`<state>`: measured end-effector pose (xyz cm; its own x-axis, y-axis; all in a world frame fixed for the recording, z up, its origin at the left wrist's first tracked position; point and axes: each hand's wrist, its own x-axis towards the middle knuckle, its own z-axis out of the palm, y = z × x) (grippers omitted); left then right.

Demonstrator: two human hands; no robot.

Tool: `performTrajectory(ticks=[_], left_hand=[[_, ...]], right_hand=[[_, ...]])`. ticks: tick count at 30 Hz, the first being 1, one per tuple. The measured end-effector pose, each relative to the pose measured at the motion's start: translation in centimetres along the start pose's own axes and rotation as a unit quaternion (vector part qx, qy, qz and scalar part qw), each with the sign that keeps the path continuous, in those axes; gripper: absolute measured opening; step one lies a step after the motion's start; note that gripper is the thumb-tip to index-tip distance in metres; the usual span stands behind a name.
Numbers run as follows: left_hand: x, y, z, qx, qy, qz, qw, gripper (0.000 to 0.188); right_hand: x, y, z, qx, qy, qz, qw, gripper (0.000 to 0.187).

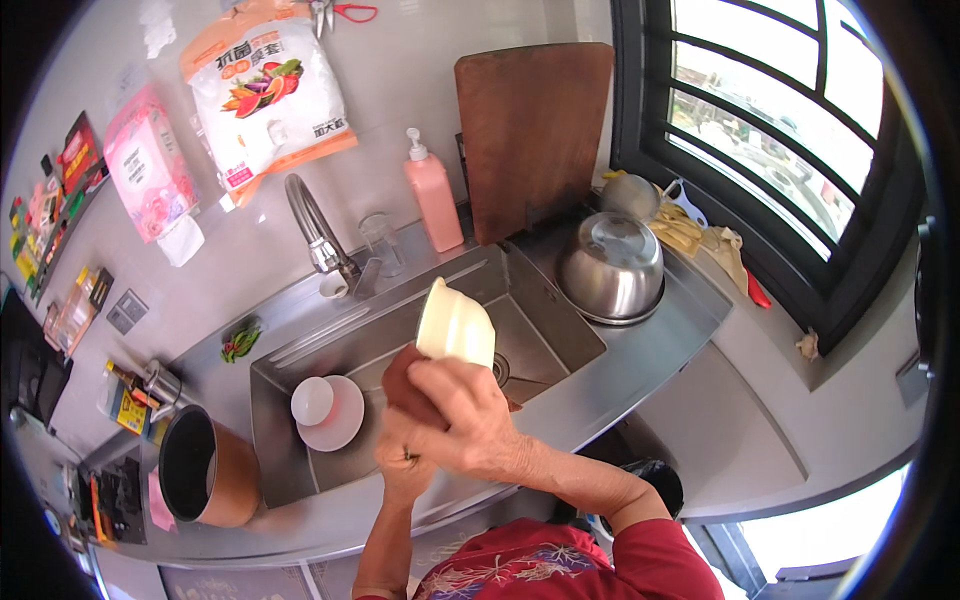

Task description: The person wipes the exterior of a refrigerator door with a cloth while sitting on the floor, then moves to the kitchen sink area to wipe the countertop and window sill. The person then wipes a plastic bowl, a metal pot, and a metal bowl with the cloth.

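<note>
A cream-coloured bowl (pixel 457 325) is tilted on its side above the sink (pixel 375 345). My right hand (pixel 475 415) is closed at the bowl's lower edge, its fingers slightly blurred. A brown thing (pixel 408 383), perhaps a cloth, shows between the hands and the bowl. Partly behind the right hand, my left hand (pixel 405 455) is curled closed against it; what its fingers grip is hidden. Down in the left part of the basin, a small white bowl (pixel 313 400) rests on a pinkish-white dish (pixel 345 425).
A chrome faucet (pixel 315 235) and a glass (pixel 382 245) stand behind the basin. Right are a steel bowl (pixel 612 270) and a wooden cutting board (pixel 530 140). A pink pump bottle (pixel 433 200) stands by the wall. A brown pot (pixel 230 475) occupies the left counter.
</note>
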<state>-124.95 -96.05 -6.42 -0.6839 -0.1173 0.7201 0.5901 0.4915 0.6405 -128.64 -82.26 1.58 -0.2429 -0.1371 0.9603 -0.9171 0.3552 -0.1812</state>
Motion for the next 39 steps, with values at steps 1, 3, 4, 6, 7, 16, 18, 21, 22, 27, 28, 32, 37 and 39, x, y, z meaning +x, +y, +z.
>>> performTrajectory(ticks=[1, 3, 4, 6, 7, 16, 18, 21, 22, 27, 28, 32, 37, 39], left_hand=[[-0.4, -0.2, -0.7, -0.033, -0.014, -0.026, 0.999, 0.013], [-0.1, 1.0, -1.6, -0.108, -0.048, -0.081, 0.990, 0.011], [0.0, 1.6, -1.9, -0.110, -0.037, -0.087, 0.989, 0.014], [-0.3, 2.2, -3.0, -0.131, -0.025, -0.083, 0.988, 0.024], [-0.7, 2.3, -3.3, -0.145, -0.015, -0.092, 0.985, 0.027], [-1.9, 0.3, -3.7, -0.369, 0.099, -0.172, 0.908, 0.072], [-1.1, 0.1, -3.5, -0.411, 0.091, -0.174, 0.890, 0.067], [-0.5, 0.5, -2.0, -0.376, 0.152, -0.220, 0.887, 0.066], [-0.5, 0.5, -1.5, -0.377, 0.123, -0.211, 0.894, 0.065], [-1.0, 1.1, -1.0, -0.466, 0.070, -0.221, 0.854, 0.061], [-2.1, -0.9, -1.4, -0.441, 0.056, -0.225, 0.867, 0.064], [-1.9, 2.8, -0.8, -0.420, 0.117, -0.235, 0.869, 0.060], [-3.8, 2.2, -2.9, -0.386, 0.043, -0.160, 0.907, 0.052], [-2.9, 3.0, -3.4, -0.365, 0.006, -0.147, 0.919, 0.035]], right_hand=[[0.2, -0.2, -0.2, -0.009, -0.016, -0.025, 1.000, 0.034], [0.9, 0.9, -1.0, 0.023, -0.051, -0.009, 0.998, 0.032], [1.5, 2.1, -1.1, 0.084, -0.043, 0.034, 0.995, 0.030], [2.4, 4.3, -1.5, 0.180, -0.016, 0.125, 0.976, 0.025], [2.7, 5.2, -1.7, 0.212, 0.000, 0.174, 0.962, 0.022], [-3.1, 7.2, -1.6, 0.468, 0.158, 0.446, 0.746, 0.027], [-4.2, 6.3, -1.3, 0.358, 0.165, 0.308, 0.866, 0.030], [-3.0, 2.6, -2.3, 0.126, 0.038, 0.081, 0.988, 0.031], [-3.4, 1.1, -1.6, 0.087, 0.060, 0.062, 0.993, 0.030], [-2.3, -1.2, -1.7, 0.057, 0.025, -0.054, 0.997, 0.034], [-1.6, -1.0, -2.3, 0.060, -0.003, -0.065, 0.996, 0.032], [1.3, 3.2, -3.2, 0.047, 0.039, -0.008, 0.998, 0.033], [2.1, 5.5, -5.0, 0.426, 0.032, 0.407, 0.807, 0.027], [1.2, 6.3, -4.7, 0.351, -0.002, 0.308, 0.884, 0.024]])
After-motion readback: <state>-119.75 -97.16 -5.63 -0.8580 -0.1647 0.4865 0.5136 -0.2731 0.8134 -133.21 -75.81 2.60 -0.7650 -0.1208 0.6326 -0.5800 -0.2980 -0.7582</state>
